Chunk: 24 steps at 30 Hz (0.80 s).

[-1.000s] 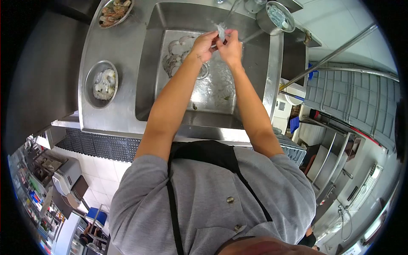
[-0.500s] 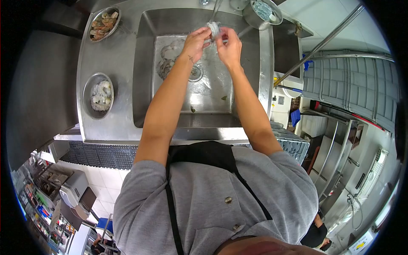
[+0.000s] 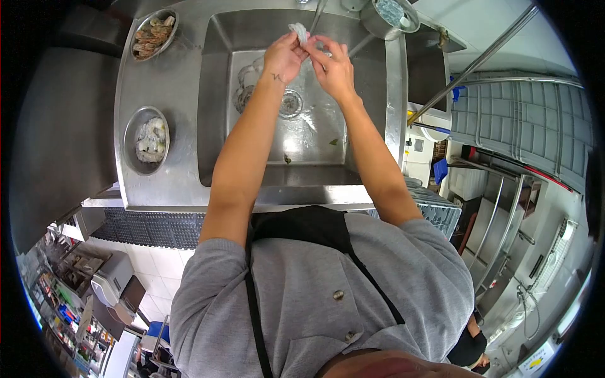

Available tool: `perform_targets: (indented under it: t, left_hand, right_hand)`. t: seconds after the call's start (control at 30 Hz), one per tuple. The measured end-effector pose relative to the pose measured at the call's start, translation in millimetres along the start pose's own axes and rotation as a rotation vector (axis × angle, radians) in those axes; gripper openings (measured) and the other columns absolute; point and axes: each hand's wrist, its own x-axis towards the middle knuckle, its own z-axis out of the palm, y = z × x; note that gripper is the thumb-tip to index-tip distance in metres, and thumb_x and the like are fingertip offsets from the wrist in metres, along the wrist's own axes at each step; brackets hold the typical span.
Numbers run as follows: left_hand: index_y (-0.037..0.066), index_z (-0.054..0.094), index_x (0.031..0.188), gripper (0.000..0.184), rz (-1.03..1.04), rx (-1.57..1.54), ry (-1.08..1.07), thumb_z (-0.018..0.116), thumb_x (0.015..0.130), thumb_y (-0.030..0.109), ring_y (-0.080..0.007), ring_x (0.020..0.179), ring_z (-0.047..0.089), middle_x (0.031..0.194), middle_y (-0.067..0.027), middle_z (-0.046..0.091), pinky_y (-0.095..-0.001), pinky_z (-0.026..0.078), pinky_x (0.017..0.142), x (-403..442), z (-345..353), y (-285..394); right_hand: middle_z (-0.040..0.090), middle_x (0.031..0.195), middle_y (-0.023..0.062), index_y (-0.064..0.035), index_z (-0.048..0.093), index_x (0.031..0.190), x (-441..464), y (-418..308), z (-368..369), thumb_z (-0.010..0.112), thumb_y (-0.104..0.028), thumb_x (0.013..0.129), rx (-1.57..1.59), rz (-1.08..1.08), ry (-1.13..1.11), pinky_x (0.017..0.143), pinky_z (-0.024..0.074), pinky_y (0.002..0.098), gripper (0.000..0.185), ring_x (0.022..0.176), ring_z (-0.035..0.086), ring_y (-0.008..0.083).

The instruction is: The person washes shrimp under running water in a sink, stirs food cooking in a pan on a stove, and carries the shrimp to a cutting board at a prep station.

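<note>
Over the far side of a steel sink [image 3: 315,173], my left hand [image 3: 285,60] has its fingers closed on a whitish translucent piece [image 3: 299,33]. Pinched fingers of my right hand [image 3: 332,66] meet the piece's lower end. Beside both hands a thin stream or spout [image 3: 318,14] comes down from the far edge. Several greyish translucent pieces [image 3: 244,79] lie in the sink, partly behind my left forearm. A round drain [image 3: 290,104] shows between my forearms.
On the left counter stand a bowl of whitish pieces [image 3: 151,140] and a bowl of orange-brown pieces [image 3: 153,35]. A steel pot [image 3: 391,20] is at the back right. Another person [image 3: 467,346] is partly visible at lower right.
Both hands have moved slightly left, and the whitish piece now sits further left. The view has shifted, so the sink and bowls appear lower and further left than in the oldest frame.
</note>
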Motion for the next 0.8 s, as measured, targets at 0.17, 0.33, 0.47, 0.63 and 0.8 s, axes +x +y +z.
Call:
perform_targets:
  t: [0.17,0.33,0.47,0.63,0.8]
  left_hand:
    - [0.000,0.054,0.105,0.020,0.032,0.017,-0.030,0.048,0.098,0.017,-0.0272,0.103,0.060,0.101,-0.0114,0.061,-0.0404,0.047,0.087,10,3,3]
    - [0.001,0.055,0.106,0.020,0.042,0.053,0.078,0.046,0.099,0.018,-0.0281,0.103,0.059,0.103,-0.0114,0.060,-0.0408,0.046,0.088,21,8,-3]
    - [0.002,0.055,0.101,0.017,0.081,0.016,0.077,0.048,0.098,0.016,-0.0283,0.100,0.059,0.101,-0.0116,0.059,-0.0425,0.046,0.091,22,12,-3]
    - [0.002,0.055,0.098,0.014,0.106,-0.093,0.115,0.049,0.098,0.015,-0.0287,0.101,0.059,0.099,-0.0110,0.059,-0.0436,0.046,0.091,15,19,7]
    - [0.003,0.056,0.101,0.013,0.128,-0.059,0.101,0.051,0.097,0.015,-0.0276,0.099,0.059,0.096,-0.0092,0.060,-0.0422,0.047,0.088,12,19,10]
  right_hand:
    - [0.061,0.099,0.0057,-0.0132,0.071,0.099,1,10,-1,0.069,-0.008,0.074,0.035,0.053,0.095,0.073,0.0513,0.0400,0.026,0.091,0.057,0.0279]
    - [0.060,0.094,0.0058,-0.0091,0.070,0.095,26,4,2,0.071,-0.011,0.074,0.025,0.092,0.153,0.070,0.0507,0.0406,0.021,0.088,0.057,0.0288]
    - [0.059,0.087,0.0061,-0.0085,0.068,0.087,28,6,10,0.071,-0.012,0.075,-0.014,0.092,0.129,0.068,0.0498,0.0426,0.012,0.084,0.057,0.0301]
    - [0.059,0.083,0.0075,-0.0077,0.065,0.082,22,12,15,0.070,-0.011,0.076,-0.011,0.091,0.153,0.066,0.0489,0.0436,0.008,0.080,0.057,0.0309]
    - [0.059,0.083,0.0082,-0.0076,0.064,0.084,26,5,13,0.070,-0.011,0.077,0.096,0.128,0.136,0.066,0.0483,0.0427,0.010,0.080,0.056,0.0310]
